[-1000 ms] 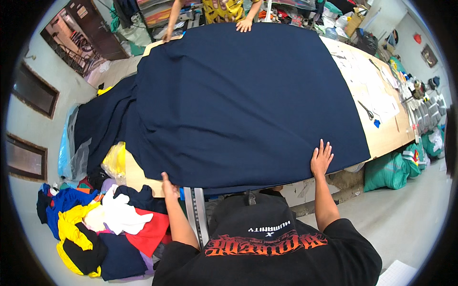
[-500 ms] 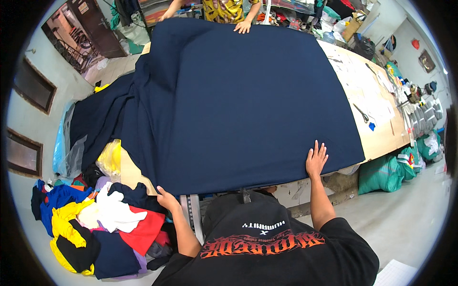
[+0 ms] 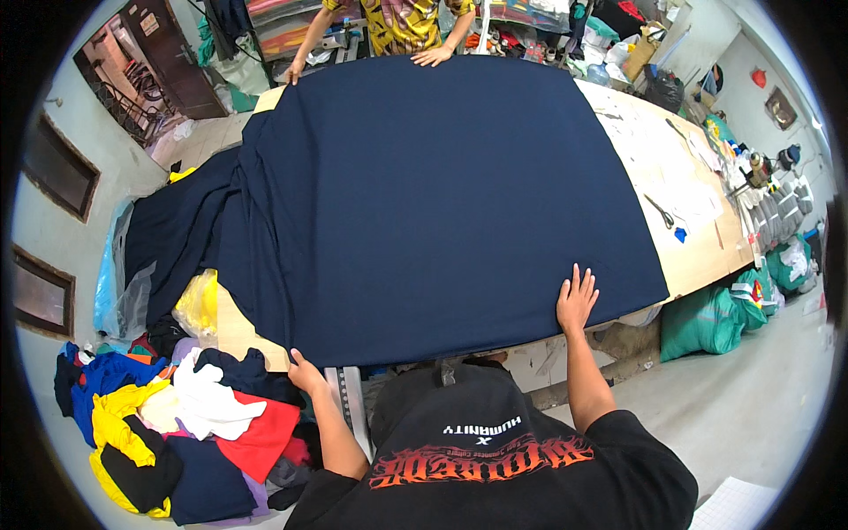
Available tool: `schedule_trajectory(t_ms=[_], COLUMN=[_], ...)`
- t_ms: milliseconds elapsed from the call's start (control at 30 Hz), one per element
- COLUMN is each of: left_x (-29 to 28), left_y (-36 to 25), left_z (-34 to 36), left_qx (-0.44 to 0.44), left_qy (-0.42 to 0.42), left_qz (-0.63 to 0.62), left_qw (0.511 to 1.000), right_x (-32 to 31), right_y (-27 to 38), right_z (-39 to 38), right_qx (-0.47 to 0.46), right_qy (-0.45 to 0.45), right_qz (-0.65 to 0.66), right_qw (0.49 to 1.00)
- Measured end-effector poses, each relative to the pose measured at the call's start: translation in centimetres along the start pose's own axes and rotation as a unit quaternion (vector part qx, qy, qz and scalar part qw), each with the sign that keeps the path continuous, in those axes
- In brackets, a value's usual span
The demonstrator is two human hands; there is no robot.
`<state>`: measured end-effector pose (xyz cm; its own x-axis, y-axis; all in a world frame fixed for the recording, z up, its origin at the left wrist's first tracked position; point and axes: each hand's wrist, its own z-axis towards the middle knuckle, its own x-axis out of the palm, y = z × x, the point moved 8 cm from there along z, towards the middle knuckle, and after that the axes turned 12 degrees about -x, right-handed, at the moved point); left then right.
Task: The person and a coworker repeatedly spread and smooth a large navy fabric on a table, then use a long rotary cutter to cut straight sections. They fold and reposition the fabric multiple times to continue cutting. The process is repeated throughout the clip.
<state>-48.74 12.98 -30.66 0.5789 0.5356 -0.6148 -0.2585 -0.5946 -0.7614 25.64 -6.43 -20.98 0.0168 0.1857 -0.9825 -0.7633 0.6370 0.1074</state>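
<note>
A large navy fabric lies over a pale wooden table, mostly flat in the middle, with long folds and a loose heap at the left. My left hand grips its near edge at the lower left, fingers closed on it. Toward the right of that same edge, my right hand rests flat on the cloth, fingers spread. Across the table a co-worker's hand holds the far left corner and their other hand lies on the far edge.
Black scissors and papers lie on the table's right part. A pile of coloured clothes sits at lower left, beside yellow plastic bags. Green sacks stand under the right side; a door is at back left.
The cloth's diagonal wrinkles have smoothed out as its left part was drawn into folds. My left hand moved slightly nearer and leftward; the co-worker's left-side hand shifted along with the fabric corner.
</note>
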Motion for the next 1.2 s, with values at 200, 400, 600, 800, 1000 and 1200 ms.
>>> schedule_trajectory(t_ms=[200,400,600,800,1000,1200], left_x=[2.0,1.3,-2.2,-1.5,5.9,12.3], left_y=[2.0,1.7,0.0,-8.9,-20.7,-18.2], left_z=[0.8,0.3,-2.2,-7.3,-21.2,-27.2], left_qx=[-0.082,-0.088,-0.098,0.129,0.380,0.544], left_qy=[0.066,0.060,-0.078,0.000,0.213,0.182], left_qz=[0.047,0.125,0.032,-0.090,-0.026,0.226], left_qw=[0.993,0.986,0.992,0.988,0.900,0.787], right_x=[0.0,0.0,0.2,0.0,1.0,1.0], right_y=[-0.1,-0.2,-0.6,-2.0,-4.3,-6.8], right_z=[-0.3,-0.2,-0.8,-3.3,-6.4,-9.1], right_qx=[-0.011,-0.010,0.014,0.114,0.232,0.266], right_qy=[-0.037,-0.028,-0.015,-0.013,-0.031,-0.053], right_qz=[-0.010,-0.016,-0.004,0.006,0.042,0.049], right_qw=[0.999,0.999,1.000,0.993,0.971,0.961])
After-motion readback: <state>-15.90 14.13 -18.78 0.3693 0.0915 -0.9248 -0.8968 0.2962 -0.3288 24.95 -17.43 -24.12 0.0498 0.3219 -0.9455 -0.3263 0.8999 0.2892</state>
